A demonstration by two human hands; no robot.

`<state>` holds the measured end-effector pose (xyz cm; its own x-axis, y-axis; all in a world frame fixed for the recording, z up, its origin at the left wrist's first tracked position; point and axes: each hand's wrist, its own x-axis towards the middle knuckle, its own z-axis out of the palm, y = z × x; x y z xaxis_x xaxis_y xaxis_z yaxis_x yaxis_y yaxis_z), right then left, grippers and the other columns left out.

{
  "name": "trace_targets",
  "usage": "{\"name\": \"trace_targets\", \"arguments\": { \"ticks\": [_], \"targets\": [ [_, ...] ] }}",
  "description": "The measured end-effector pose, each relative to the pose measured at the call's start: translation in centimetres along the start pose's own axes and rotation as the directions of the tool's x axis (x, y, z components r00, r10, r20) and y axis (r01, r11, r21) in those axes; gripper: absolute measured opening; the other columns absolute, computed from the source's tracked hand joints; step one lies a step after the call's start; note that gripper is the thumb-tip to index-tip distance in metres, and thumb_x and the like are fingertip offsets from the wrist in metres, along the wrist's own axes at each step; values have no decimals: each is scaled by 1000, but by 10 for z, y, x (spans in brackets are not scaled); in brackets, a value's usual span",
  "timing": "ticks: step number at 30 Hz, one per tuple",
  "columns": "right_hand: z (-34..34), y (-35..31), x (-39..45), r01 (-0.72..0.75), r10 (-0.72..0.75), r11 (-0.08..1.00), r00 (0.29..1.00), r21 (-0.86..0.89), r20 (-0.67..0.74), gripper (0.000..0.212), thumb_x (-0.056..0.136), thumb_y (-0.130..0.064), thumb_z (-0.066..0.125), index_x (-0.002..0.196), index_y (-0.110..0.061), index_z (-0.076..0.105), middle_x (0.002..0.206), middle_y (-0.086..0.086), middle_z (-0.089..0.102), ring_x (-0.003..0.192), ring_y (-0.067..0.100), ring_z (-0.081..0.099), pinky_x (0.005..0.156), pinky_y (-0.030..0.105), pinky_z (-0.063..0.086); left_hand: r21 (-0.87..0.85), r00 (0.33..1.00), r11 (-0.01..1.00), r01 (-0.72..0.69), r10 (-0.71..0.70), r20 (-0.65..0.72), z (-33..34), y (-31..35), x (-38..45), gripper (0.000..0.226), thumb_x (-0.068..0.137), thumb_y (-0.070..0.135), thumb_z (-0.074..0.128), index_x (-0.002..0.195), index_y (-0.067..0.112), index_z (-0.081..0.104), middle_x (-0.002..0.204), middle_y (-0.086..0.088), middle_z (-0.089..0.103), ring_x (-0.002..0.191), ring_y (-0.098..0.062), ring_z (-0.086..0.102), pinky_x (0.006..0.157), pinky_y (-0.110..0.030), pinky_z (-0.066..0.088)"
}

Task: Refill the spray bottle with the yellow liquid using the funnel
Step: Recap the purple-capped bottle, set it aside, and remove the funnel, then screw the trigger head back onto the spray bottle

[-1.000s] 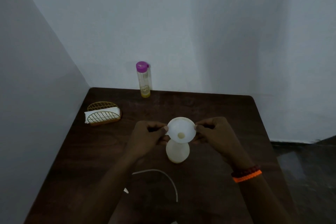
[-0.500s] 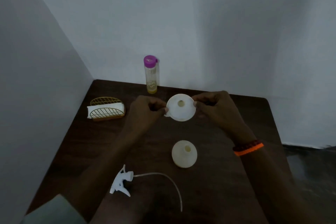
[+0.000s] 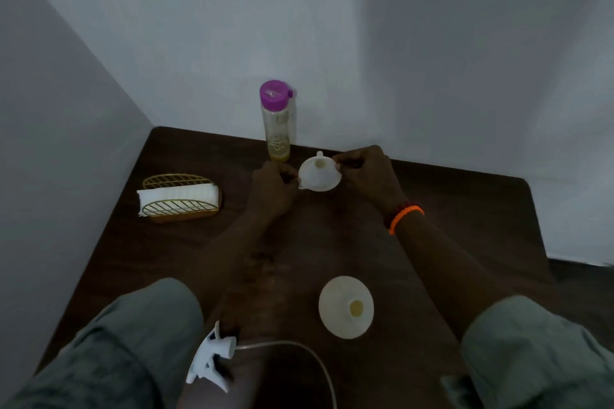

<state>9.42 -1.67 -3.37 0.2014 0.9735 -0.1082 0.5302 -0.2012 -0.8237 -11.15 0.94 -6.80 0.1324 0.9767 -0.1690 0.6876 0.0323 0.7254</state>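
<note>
Both hands hold a white funnel (image 3: 319, 174) by its rim at the far middle of the dark table: my left hand (image 3: 273, 188) pinches its left edge, my right hand (image 3: 364, 173) its right edge. The round white spray bottle (image 3: 345, 307) stands open-necked near the front, apart from the funnel. Its white trigger head (image 3: 212, 358) with a long dip tube lies at the front left. A clear bottle (image 3: 277, 123) with a purple cap and a little yellow liquid at the bottom stands at the back against the wall.
A gold wire holder (image 3: 179, 198) with white napkins sits at the back left of the dark wooden table (image 3: 465, 209). Walls close in on the left and back. The table's right edge drops to the floor.
The funnel has come up off the spray bottle's neck and moved away toward the back of the table, held by both hands. The bottle stays in place.
</note>
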Motion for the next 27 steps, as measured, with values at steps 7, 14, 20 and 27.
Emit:
{"name": "trace_targets", "arguments": {
  "ticks": [7, 14, 20, 27],
  "targets": [
    [16, 29, 25, -70, 70, 998, 998, -3, 12, 20, 83, -22, 74, 102, -17, 79, 103, 4, 74, 90, 17, 71, 81, 33, 60, 1, 998, 999, 40, -40, 38, 19, -16, 22, 22, 89, 23, 69, 110, 16, 72, 114, -2, 68, 100, -16, 66, 85, -28, 54],
    [25, 45, 31, -86, 86, 996, 996, -10, 23, 22, 83, -26, 73, 103, -19, 78, 103, 5, 73, 91, 22, 71, 84, 41, 60, 22, 996, 999, 48, -49, 69, 23, -21, 26, 20, 89, 26, 69, 107, 17, 73, 111, -4, 69, 97, -16, 66, 86, -32, 55],
    [21, 47, 28, -123, 123, 992, 992, -11, 38, 38, 82, -25, 76, 119, -17, 71, 115, 5, 70, 98, 16, 70, 88, 39, 59, 22, 988, 994, 103, -104, 113, 12, -8, 17, 20, 91, 19, 69, 109, 10, 71, 105, -3, 69, 96, -18, 66, 87, -32, 55],
    [-27, 34, -51, -242, 251, 961, 967, 135, -52, 36, 85, -29, 76, 118, -18, 69, 99, -1, 73, 85, 17, 72, 73, 34, 62, -90, 974, 974, 209, -198, 111, -35, -21, -58, 28, 87, 33, 74, 112, 21, 72, 102, 4, 72, 91, -13, 69, 85, -37, 58]
  ]
}}
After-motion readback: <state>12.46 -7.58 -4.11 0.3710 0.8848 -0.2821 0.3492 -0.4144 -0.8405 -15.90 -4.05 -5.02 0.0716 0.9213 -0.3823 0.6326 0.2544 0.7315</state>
